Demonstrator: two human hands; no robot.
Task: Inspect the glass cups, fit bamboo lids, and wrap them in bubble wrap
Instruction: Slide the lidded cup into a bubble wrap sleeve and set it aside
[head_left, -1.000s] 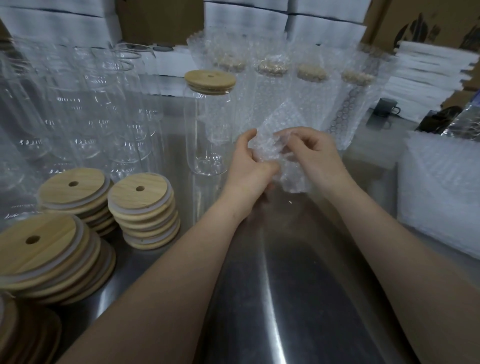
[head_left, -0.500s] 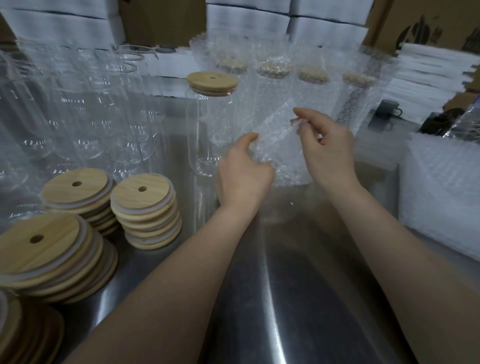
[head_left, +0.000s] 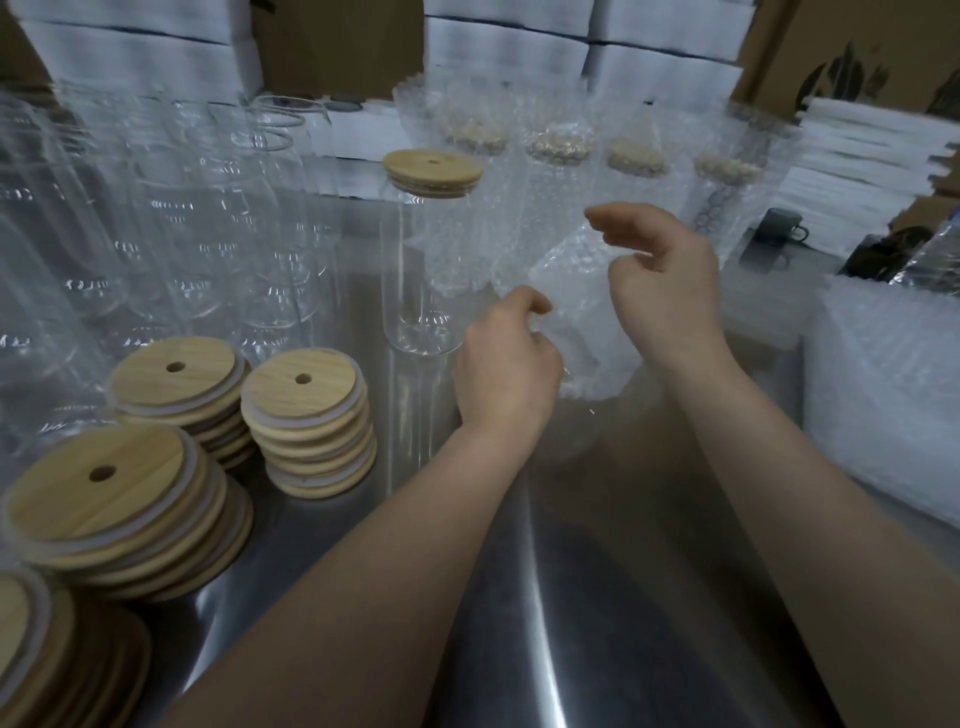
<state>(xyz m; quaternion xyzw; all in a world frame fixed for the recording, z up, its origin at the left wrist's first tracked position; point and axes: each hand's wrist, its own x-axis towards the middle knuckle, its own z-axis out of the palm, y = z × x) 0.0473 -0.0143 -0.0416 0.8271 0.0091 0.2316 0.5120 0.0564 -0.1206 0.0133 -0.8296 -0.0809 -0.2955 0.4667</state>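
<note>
On the table (head_left: 571, 649), four stacks of bamboo lids (head_left: 306, 415) crowd the near left corner. Behind them the bare glass cups (head_left: 156, 234) stand in rows. Just right of those rows a lidded cup (head_left: 421, 270) stands alone, and behind it and to its right runs a row of wrapped cups (head_left: 561, 182). In front of that row, above the middle of the table, a bubble wrap piece (head_left: 582, 322) sits between the left hand (head_left: 506, 364) and the right hand (head_left: 660, 280). A bubble wrap pile (head_left: 883, 374) lies at the right edge, with a mug (head_left: 779, 231) behind it. Boxes (head_left: 509, 47) line the back.
</note>
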